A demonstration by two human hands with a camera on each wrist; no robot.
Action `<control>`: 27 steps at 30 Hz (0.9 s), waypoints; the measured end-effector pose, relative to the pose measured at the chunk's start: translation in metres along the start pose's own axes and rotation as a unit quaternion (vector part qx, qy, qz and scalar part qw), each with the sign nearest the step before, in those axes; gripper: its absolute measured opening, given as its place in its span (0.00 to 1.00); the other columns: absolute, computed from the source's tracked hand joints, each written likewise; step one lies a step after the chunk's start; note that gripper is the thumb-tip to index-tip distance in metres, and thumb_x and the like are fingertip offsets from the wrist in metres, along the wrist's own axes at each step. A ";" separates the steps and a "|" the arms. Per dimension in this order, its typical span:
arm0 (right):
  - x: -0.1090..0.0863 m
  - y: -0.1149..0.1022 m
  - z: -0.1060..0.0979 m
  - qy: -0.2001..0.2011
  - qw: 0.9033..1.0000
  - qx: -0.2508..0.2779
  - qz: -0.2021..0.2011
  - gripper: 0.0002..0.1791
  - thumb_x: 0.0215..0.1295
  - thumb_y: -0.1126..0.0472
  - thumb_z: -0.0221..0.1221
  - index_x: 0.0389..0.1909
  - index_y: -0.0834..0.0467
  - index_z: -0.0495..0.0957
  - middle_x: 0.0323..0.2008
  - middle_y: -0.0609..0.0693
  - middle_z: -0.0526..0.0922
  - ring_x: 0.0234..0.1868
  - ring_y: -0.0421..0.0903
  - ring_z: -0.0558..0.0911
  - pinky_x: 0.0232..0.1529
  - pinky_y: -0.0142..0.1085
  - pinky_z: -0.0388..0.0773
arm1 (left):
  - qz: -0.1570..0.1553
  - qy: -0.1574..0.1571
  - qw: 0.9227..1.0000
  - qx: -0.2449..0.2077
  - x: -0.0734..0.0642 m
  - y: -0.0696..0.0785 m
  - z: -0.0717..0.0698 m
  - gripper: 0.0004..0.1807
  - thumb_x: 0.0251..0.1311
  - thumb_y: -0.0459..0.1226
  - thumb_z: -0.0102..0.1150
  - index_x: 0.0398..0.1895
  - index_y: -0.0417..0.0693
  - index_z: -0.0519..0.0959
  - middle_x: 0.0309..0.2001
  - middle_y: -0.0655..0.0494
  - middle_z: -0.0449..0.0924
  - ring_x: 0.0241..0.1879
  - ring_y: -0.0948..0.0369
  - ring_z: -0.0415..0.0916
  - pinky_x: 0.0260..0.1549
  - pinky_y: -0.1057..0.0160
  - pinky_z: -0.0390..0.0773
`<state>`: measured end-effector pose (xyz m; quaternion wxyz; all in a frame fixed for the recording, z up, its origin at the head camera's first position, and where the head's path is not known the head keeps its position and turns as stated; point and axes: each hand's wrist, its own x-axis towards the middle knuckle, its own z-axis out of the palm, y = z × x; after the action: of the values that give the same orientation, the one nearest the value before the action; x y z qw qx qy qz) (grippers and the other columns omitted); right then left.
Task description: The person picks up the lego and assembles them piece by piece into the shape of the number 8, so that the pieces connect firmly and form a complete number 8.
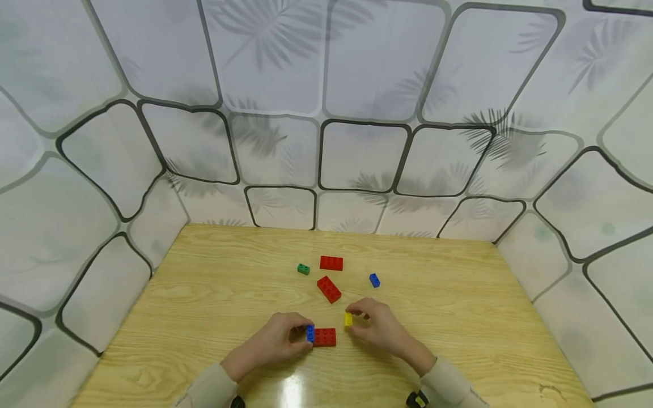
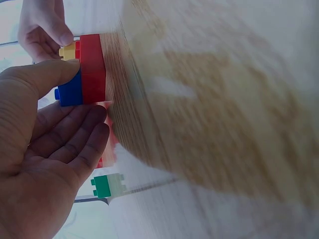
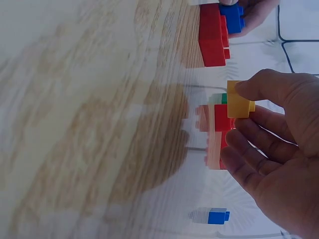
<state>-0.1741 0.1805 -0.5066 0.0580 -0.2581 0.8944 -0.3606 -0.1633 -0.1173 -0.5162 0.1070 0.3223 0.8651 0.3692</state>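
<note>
On the table lies a red brick [image 1: 325, 337] with a small blue brick [image 1: 310, 333] set on its left end. My left hand [image 1: 283, 338] pinches that blue brick between thumb and fingers, as the left wrist view also shows, with the thumb on the blue brick [image 2: 71, 91] against the red brick [image 2: 93, 69]. My right hand [image 1: 380, 328] holds a small yellow brick [image 1: 348, 319] just right of the red brick, apart from it. In the right wrist view the yellow brick [image 3: 238, 99] sits between thumb and fingers, studs pointing toward the palm side.
Farther back lie two more red bricks, one straight [image 1: 331, 263] and one slanted [image 1: 329, 289]. A small green brick [image 1: 303, 269] is left of them, and a small blue brick [image 1: 374, 280] to the right. A patterned fabric wall [image 1: 364, 156] encloses the wooden table [image 1: 204, 283].
</note>
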 end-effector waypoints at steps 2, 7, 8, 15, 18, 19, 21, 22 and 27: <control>0.000 -0.001 0.002 -0.001 1.000 0.001 -0.002 0.17 0.66 0.63 0.71 0.54 0.61 0.85 0.49 0.50 0.87 0.47 0.47 0.84 0.48 0.38 0.85 | 0.002 0.003 1.000 0.000 0.000 0.000 0.000 0.20 0.66 0.39 0.72 0.57 0.38 0.85 0.51 0.50 0.89 0.49 0.61 0.85 0.50 0.62 0.85; -0.002 -0.003 0.005 -0.007 1.000 0.004 -0.011 0.17 0.66 0.64 0.70 0.55 0.61 0.84 0.49 0.50 0.87 0.48 0.49 0.84 0.48 0.38 0.85 | 0.005 0.005 1.000 -0.001 -0.001 -0.001 0.001 0.20 0.65 0.38 0.72 0.57 0.37 0.85 0.51 0.50 0.89 0.49 0.60 0.85 0.50 0.61 0.85; -0.002 -0.003 0.005 -0.009 1.000 0.006 -0.010 0.17 0.66 0.63 0.70 0.55 0.61 0.84 0.49 0.50 0.87 0.48 0.50 0.84 0.48 0.38 0.85 | 0.003 0.004 1.000 -0.001 0.000 0.000 0.001 0.20 0.66 0.38 0.72 0.57 0.37 0.85 0.51 0.50 0.89 0.49 0.60 0.85 0.50 0.61 0.85; -0.002 -0.008 0.008 -0.026 1.000 0.016 0.005 0.18 0.67 0.61 0.70 0.56 0.59 0.84 0.50 0.47 0.87 0.50 0.48 0.84 0.50 0.36 0.84 | -0.004 0.002 1.000 -0.001 0.000 0.000 0.002 0.20 0.66 0.38 0.72 0.58 0.39 0.85 0.52 0.51 0.89 0.51 0.61 0.85 0.51 0.62 0.85; -0.002 -0.009 0.009 -0.033 0.999 0.015 -0.001 0.18 0.68 0.60 0.70 0.56 0.59 0.84 0.50 0.46 0.87 0.50 0.47 0.84 0.50 0.36 0.84 | -0.005 0.003 1.000 -0.001 0.000 0.000 0.002 0.20 0.66 0.39 0.72 0.57 0.39 0.85 0.52 0.51 0.89 0.50 0.61 0.85 0.51 0.62 0.85; -0.002 -0.009 0.010 -0.035 0.999 0.015 -0.002 0.18 0.68 0.59 0.70 0.56 0.59 0.84 0.50 0.46 0.87 0.50 0.47 0.84 0.50 0.36 0.84 | -0.005 0.002 1.000 -0.001 0.000 0.000 0.002 0.20 0.66 0.39 0.72 0.57 0.39 0.85 0.52 0.51 0.89 0.50 0.61 0.85 0.51 0.62 0.85; -0.003 -0.010 0.012 -0.040 0.999 0.014 -0.004 0.18 0.68 0.58 0.70 0.56 0.58 0.84 0.49 0.46 0.87 0.50 0.46 0.84 0.51 0.36 0.83 | -0.005 0.002 1.000 0.000 0.000 -0.001 0.002 0.20 0.65 0.39 0.73 0.57 0.39 0.85 0.52 0.52 0.89 0.50 0.62 0.84 0.51 0.62 0.85; -0.003 -0.011 0.012 -0.041 0.999 0.016 -0.005 0.18 0.68 0.58 0.70 0.56 0.58 0.84 0.49 0.46 0.86 0.50 0.46 0.84 0.51 0.36 0.83 | -0.004 0.002 1.000 0.001 0.000 -0.001 0.002 0.20 0.65 0.39 0.73 0.57 0.39 0.85 0.52 0.52 0.89 0.50 0.62 0.84 0.51 0.62 0.85; -0.004 -0.013 0.014 -0.045 0.999 0.028 -0.008 0.18 0.68 0.58 0.70 0.56 0.59 0.84 0.51 0.47 0.86 0.51 0.46 0.84 0.52 0.36 0.83 | -0.005 0.003 1.000 0.001 0.001 -0.001 0.002 0.20 0.65 0.39 0.73 0.57 0.39 0.85 0.52 0.52 0.89 0.50 0.62 0.85 0.51 0.62 0.85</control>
<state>-0.1610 0.1657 -0.5087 0.1025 -0.2799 0.8781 -0.3744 -0.1634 -0.1161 -0.5180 0.1059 0.3175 0.8673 0.3684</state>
